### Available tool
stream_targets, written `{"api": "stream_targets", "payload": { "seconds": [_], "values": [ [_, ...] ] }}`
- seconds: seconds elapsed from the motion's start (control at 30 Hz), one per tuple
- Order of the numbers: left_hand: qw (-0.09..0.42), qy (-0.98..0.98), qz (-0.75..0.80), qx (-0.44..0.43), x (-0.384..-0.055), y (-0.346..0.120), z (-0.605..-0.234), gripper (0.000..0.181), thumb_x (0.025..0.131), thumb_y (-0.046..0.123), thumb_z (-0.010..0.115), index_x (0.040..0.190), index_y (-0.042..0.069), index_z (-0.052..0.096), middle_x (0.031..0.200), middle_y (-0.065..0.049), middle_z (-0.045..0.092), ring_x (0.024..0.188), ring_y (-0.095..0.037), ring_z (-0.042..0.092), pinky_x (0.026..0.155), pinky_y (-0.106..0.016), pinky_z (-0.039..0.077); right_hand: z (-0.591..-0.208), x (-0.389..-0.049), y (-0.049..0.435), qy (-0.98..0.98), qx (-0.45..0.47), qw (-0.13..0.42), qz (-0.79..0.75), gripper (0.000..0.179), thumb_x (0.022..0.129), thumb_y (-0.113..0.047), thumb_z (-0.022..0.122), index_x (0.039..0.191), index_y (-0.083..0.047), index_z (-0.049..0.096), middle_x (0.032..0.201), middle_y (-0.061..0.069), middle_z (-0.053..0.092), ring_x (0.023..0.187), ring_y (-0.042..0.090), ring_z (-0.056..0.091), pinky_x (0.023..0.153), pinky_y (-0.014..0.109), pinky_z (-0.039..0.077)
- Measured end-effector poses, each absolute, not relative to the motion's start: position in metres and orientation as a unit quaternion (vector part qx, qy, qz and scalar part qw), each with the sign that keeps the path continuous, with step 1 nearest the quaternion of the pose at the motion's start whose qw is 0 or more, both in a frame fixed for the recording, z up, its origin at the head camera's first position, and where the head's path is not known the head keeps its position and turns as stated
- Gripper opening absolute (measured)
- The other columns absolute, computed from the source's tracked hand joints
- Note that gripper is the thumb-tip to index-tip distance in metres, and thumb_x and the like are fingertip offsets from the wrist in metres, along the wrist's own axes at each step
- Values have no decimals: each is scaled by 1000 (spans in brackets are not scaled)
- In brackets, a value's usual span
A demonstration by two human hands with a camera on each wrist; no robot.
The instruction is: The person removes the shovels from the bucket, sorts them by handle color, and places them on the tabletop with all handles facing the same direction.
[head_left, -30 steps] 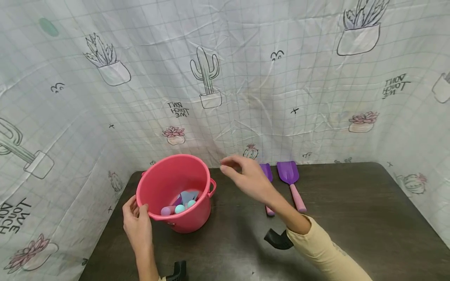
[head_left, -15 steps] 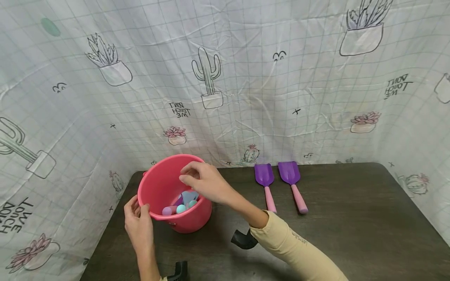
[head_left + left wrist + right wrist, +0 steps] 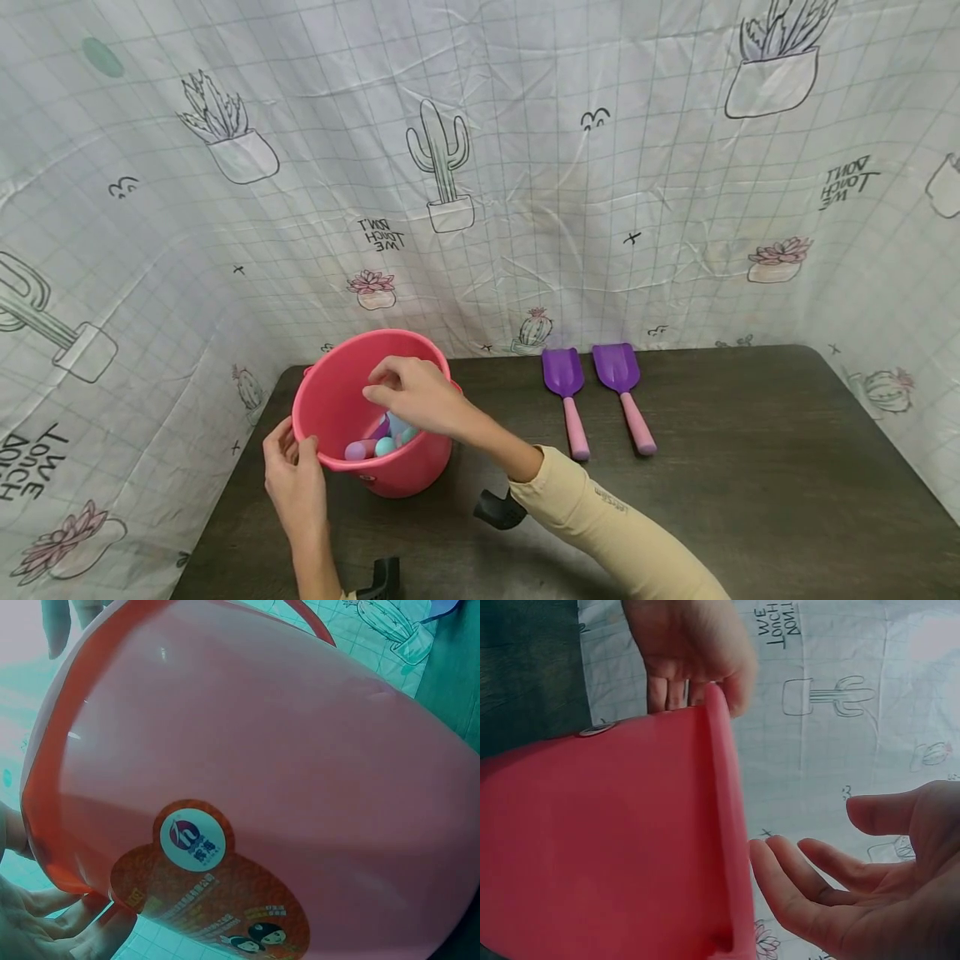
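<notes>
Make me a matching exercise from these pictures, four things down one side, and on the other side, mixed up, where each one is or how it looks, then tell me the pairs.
Column one
1. Bucket
2. Left hand
3. Right hand
4. Shovels

Column two
A. Side by side on the dark table
B. At the bucket's opening, holding nothing
C. Gripping the bucket's rim
D. Pinkish red, with small items inside

Pairs: 1-D, 2-C, 3-B, 4-A
</notes>
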State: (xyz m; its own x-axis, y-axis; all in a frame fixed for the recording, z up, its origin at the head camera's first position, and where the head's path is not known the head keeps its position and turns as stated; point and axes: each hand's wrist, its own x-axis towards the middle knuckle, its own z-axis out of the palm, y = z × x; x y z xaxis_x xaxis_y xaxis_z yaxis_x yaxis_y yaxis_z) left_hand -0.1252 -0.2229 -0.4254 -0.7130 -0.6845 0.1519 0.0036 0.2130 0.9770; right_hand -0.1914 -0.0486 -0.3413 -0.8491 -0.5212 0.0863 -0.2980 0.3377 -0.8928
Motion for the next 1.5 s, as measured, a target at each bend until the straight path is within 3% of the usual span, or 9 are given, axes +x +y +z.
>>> {"api": "stream_targets", "payload": {
  "seconds": [0.6,1.0,1.5],
  "values": [
    [295,-718,-584,236,-127,-222,-425,48,101,11,51,147,0,49,141,-22,56,122,-34,54,76,-5,43,-355,-201,-72,843,-257,153,-448,28,94,-20,73,116,-2,71,93,-1,72,78,9,64,74,24,52],
    [291,-718,-587,234,-127,-222,-423,48,100,10,51,147,-2,48,142,-22,55,126,-37,54,76,-5,43,-360,-204,-78,840,-259,180,-441,31,95,-19,73,118,0,70,73,-1,65,54,14,57,56,22,48],
    [289,-722,-580,242,-126,-223,-423,48,101,10,50,147,-3,48,140,-22,55,123,-33,54,76,-5,42,-369,-209,-92,851,-273,186,-407,18,94,-18,75,105,-4,75,66,-2,64,50,12,54,53,19,47]
  ]
}}
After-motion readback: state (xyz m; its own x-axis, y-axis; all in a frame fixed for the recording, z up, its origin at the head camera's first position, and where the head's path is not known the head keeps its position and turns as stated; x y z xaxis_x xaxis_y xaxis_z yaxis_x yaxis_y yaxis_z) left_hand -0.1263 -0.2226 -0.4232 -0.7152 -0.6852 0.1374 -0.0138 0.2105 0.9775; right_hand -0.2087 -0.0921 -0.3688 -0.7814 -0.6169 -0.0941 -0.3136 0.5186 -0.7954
